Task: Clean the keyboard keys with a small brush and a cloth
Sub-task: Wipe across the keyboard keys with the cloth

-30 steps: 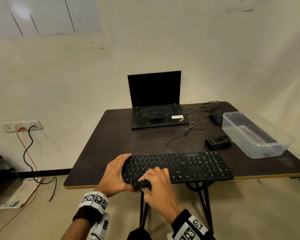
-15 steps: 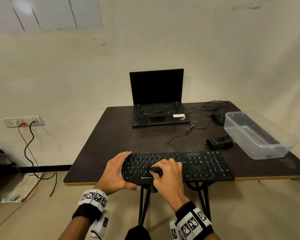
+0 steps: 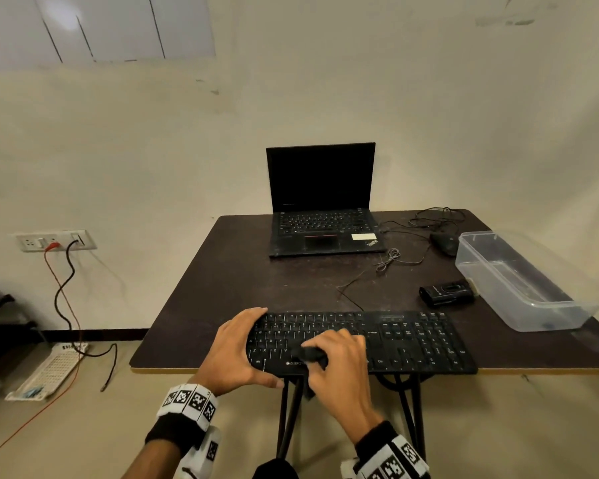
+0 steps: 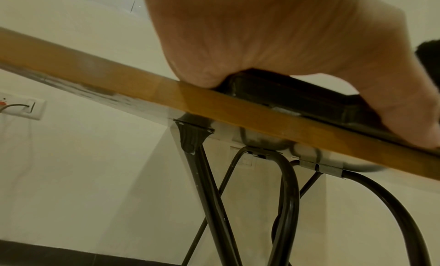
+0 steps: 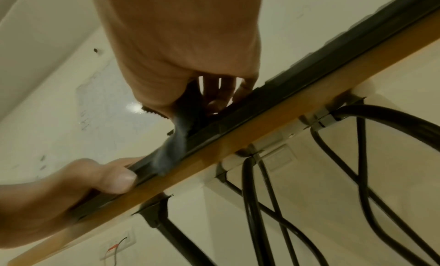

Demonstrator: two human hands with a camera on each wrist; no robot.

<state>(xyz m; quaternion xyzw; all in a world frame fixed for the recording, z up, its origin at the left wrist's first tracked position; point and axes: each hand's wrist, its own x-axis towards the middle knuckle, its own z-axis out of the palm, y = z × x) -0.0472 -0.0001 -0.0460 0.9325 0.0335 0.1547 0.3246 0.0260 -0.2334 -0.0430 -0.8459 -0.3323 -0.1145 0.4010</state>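
Note:
A black keyboard [image 3: 412, 340] lies along the front edge of the dark table [image 3: 222, 288]. My left hand [image 3: 236, 347] grips its left end, fingers over the top rows and thumb at the front rim. My right hand [image 3: 339, 361] holds a dark cloth [image 3: 310, 354] pressed onto the middle keys, and a tail of the cloth hangs over the table's front edge. In the right wrist view the cloth [image 5: 176, 138] is bunched under my fingers on the keyboard [image 5: 309, 63]. The left wrist view shows my palm [image 4: 262, 34] over the keyboard's corner [image 4: 273, 89]. No brush is in view.
An open laptop [image 3: 322, 216] stands at the back of the table. A mouse [image 3: 445, 242] with loose cable, a small black device [image 3: 445, 292] and a clear plastic tub [image 3: 519, 281] are on the right. Black metal table legs [image 4: 209, 194] are below the front edge.
My right hand has slid the cloth rightwards from the lower-left keys to the middle of the keyboard. The left hand has kept its grip on the left end.

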